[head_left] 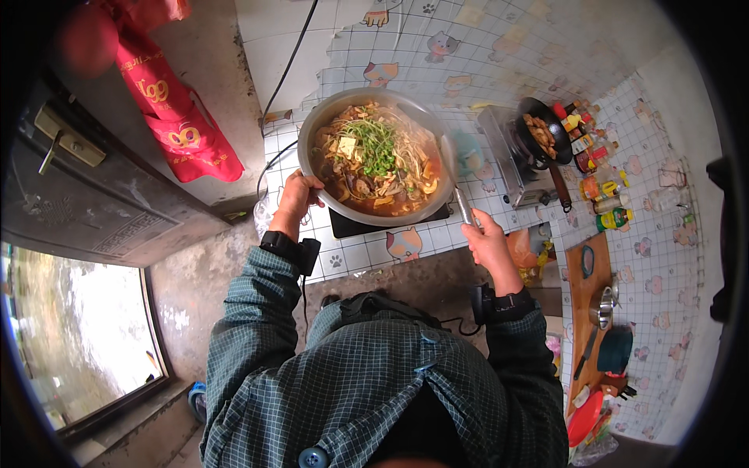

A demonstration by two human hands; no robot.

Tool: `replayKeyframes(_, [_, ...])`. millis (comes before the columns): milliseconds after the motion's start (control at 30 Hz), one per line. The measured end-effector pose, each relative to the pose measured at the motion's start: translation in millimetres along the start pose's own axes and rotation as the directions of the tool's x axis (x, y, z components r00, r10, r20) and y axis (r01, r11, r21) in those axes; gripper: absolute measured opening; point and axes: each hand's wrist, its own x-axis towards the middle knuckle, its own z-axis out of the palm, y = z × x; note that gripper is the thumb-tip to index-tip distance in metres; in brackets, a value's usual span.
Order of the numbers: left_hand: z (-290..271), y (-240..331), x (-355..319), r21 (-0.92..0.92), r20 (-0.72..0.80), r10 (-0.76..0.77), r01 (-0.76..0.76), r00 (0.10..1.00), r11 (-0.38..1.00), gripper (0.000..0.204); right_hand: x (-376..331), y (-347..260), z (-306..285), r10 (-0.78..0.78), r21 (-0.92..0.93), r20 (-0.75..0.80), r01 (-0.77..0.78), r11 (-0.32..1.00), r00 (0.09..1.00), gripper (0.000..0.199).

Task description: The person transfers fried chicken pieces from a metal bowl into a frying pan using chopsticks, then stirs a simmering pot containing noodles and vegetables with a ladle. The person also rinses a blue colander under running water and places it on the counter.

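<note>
Brimming with brown stew and greens, the metal bowl (pixel 312 125) is rim-held by the left hand (pixel 298 195); right hand (pixel 488 238) grips a ladle (pixel 455 175).

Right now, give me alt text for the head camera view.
A person's left hand grips the rim of a large metal bowl of stew topped with greens, while the right hand holds a metal utensil at its edge, on a tiled counter.

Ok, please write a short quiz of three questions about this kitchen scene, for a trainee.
1. True or false: the left hand grips the rim of the large round metal pan of stew.
2. What does the right hand hold?
3. The small black wok stands: A) on the floor B) on the silver stove C) on the wooden board.

Key: 1 true; 2 a metal utensil handle reaching into the pan; 3 B.
</note>
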Motion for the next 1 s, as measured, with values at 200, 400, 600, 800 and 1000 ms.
replayKeyframes(200, [3.1,-12.0,-2.6,0.018,-0.081,0.079,-0.077,0.994,0.997,0.025,-2.8,-0.3,-0.4,0.005,0.050,-0.033,-0.004,0.999,0.999,0.040])
replayKeyframes(400, [49.8,-41.7,-57.6,-0.158,-0.131,0.040,-0.060,0.991,0.986,0.044,-5.7,-1.8,-0.2,0.023,0.083,0.031,-0.025,0.996,0.999,0.045])
replayKeyframes(600, [88.0,-74.6,-79.8,-0.376,-0.059,0.006,-0.028,0.998,0.926,0.025,8.1,-6.5,9.9,0.008,0.051,0.075,-0.012,0.999,0.997,0.046])
replayKeyframes(800, [105.1,-65.7,-79.6,-0.300,-0.174,0.154,-0.201,0.973,0.933,0.035,43.3,-16.7,31.8,-0.114,-0.182,0.082,0.127,0.975,0.990,0.049])
replayKeyframes(1000, [89.2,-59.0,-67.0,-0.168,-0.256,0.209,-0.256,0.944,0.952,0.043,46.7,-6.1,34.6,-0.290,-0.439,0.084,0.297,0.848,0.953,0.048])
